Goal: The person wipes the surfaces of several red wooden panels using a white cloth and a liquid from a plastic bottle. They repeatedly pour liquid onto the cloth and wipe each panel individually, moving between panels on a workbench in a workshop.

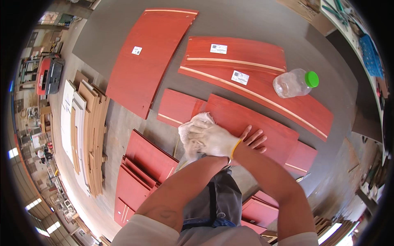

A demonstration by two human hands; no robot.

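Observation:
My arms cross over a red wood-grain panel (254,123) lying on other red pieces on the grey table. My right hand (215,139), in a pale work glove with a yellow cuff, reaches across to the left. It presses a bunched white cloth (189,141) at the panel's left end. My bare left hand (255,140) passes beneath the right wrist. Its fingers lie spread on the panel; the palm is hidden. A shorter red board (174,108) shows beside the cloth, and another red end (303,158) shows at the right.
Beyond lie two curved-edge red panels (246,53) with white labels, a clear green-lidded jar (293,84) and a large red panel (152,53). Red boards (143,164) are stacked at lower left, more (260,209) at lower right. Board stacks (92,135) stand left.

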